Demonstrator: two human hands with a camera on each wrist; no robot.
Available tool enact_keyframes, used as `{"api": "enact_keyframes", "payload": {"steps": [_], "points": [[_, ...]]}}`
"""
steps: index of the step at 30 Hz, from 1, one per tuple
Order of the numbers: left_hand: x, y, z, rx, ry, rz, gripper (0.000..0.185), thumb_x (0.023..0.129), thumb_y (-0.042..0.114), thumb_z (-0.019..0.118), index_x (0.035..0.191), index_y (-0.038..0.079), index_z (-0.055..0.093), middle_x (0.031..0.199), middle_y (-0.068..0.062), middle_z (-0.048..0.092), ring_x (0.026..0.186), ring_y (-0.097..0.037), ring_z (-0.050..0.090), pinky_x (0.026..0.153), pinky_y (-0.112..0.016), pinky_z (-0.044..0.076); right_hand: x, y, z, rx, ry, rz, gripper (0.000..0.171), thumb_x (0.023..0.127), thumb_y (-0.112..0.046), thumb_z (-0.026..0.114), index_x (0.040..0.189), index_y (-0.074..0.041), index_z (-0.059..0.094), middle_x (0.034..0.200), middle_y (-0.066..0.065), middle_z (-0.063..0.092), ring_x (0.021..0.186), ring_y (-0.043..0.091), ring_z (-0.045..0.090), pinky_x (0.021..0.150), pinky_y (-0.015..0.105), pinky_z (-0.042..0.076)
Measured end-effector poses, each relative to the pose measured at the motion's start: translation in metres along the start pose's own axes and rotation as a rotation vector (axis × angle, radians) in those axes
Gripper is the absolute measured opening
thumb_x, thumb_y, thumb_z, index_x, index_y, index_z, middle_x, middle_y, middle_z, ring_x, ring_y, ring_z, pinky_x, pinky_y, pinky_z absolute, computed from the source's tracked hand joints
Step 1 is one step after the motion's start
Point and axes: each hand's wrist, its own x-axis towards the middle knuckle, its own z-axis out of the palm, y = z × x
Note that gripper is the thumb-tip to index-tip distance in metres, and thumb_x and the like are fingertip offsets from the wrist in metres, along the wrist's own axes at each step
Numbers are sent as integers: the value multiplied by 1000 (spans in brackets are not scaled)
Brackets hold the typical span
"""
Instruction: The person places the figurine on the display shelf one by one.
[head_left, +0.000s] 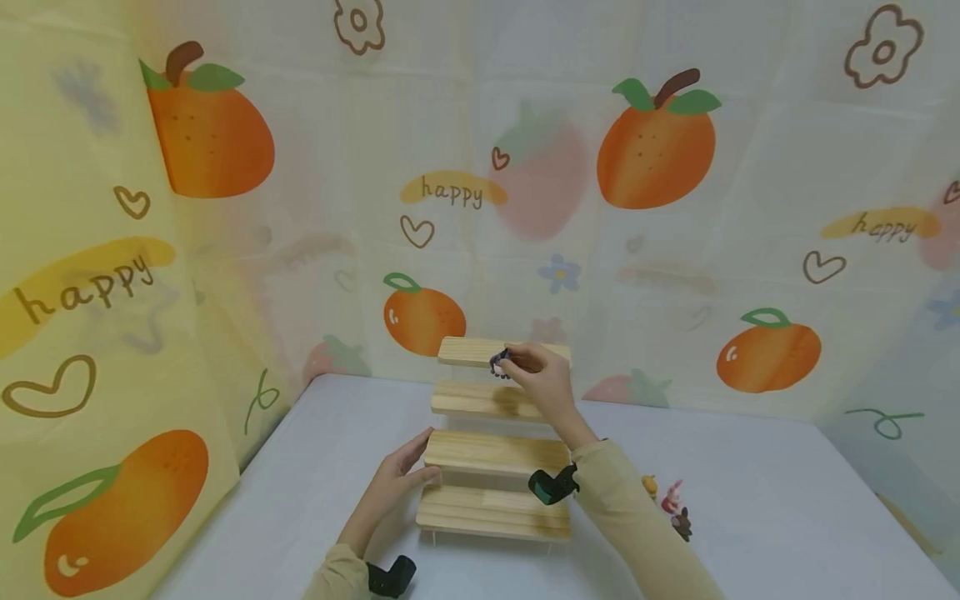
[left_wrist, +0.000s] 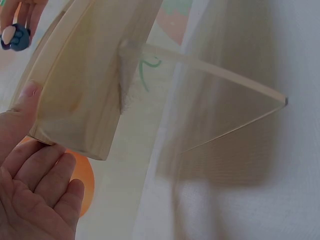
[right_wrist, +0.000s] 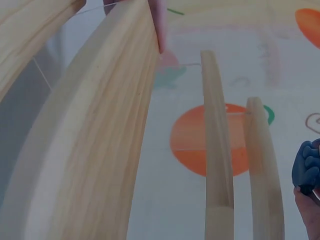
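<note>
Figurine (head_left: 500,364) between fingers (head_left: 525,360) (top shelf)

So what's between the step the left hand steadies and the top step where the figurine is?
One wooden step, bare in the head view. The left hand touches the second-lowest step; the right hand holds the figurine at the top step.

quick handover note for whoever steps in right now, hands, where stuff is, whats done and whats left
Right hand pinches a small dark blue figure at the top step of the wooden stepped stand.
Left hand rests open against the stand's left end, third step down.
Done: no figure stands on the steps yet.
Left: three small figures wait on the table, right of the stand.
</note>
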Motion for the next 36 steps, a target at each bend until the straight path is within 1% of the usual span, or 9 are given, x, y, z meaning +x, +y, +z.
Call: {"api": "enact_keyframes", "payload": {"steps": [4,8,11,16,25,27,31,34,36], "points": [[-1,5,2,-6,0,5,61,82,5,64,132,-10,33,136,-23,30,126,-32,27,104,-41,20,5,2,6,-19,-12,9,24,80,4,63,103,13,60,97,24,61,90,33,59,78,29,51],[2,-8,2,8,-5,19,62,82,10,65,133,-7,34,137,-23,31,126,-30,28,104,-40,20,15,21,10,-18,-22,24,25,81,-1,64,104,10,61,97,22,62,89,31,60,76,29,52],[3,-9,1,17,-5,32,62,82,10,64,133,-7,34,136,-22,31,126,-31,28,104,-42,20,23,35,14,-8,-25,28,25,81,-4,65,103,7,62,97,20,62,89,30,61,75,29,52],[3,-7,0,13,7,54,60,82,6,64,132,-9,34,136,-22,33,125,-33,29,103,-44,21,33,42,24,-36,-42,6,21,82,-2,64,101,5,63,95,18,63,87,27,62,75,27,52],[1,-6,-2,12,20,8,60,82,5,64,132,-9,34,136,-21,32,126,-30,29,104,-41,21,46,44,40,-88,-94,-11,20,83,-4,63,101,4,63,94,13,63,87,22,62,75,25,51],[2,-4,-1,17,14,18,59,82,3,63,132,-10,34,136,-21,33,125,-31,29,104,-40,22,47,44,42,-99,-87,-7,17,83,-4,63,99,3,64,92,12,64,86,21,62,74,24,52],[2,9,1,28,-19,62,58,82,1,62,130,-15,32,134,-27,32,124,-37,28,103,-44,21,48,44,43,-104,-66,7,13,83,-4,64,95,0,64,89,9,64,83,19,62,72,24,52],[-1,18,1,32,-17,53,58,82,1,62,129,-16,32,133,-28,31,124,-39,27,102,-45,21,48,44,45,-96,-76,2,12,83,-3,63,94,1,64,89,10,64,83,20,62,72,25,52],[-3,20,0,34,-1,37,58,82,2,62,129,-15,33,134,-27,32,124,-38,28,103,-44,21,48,45,47,-81,-90,0,12,83,-3,63,95,1,63,89,10,63,83,20,61,72,25,52]]}}
